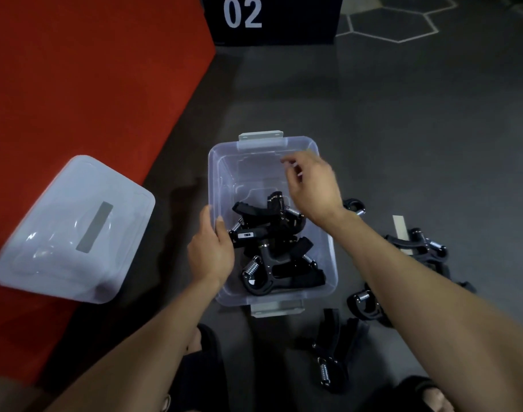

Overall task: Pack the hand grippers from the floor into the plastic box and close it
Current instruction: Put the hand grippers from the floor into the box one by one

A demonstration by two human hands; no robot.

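A clear plastic box stands open on the dark floor, with several black hand grippers piled in its near half. My left hand holds the box's left rim, thumb inside the wall. My right hand hovers over the box's far right part, fingers loosely spread and blurred, holding nothing. More hand grippers lie on the floor: one in front of the box, several to the right, partly hidden by my right forearm. The box's lid lies upside up on the left.
A red mat covers the floor to the left, under the lid. A black block marked 02 stands at the back. A pale flat strip lies among the right-hand grippers. My sandalled feet show at the bottom.
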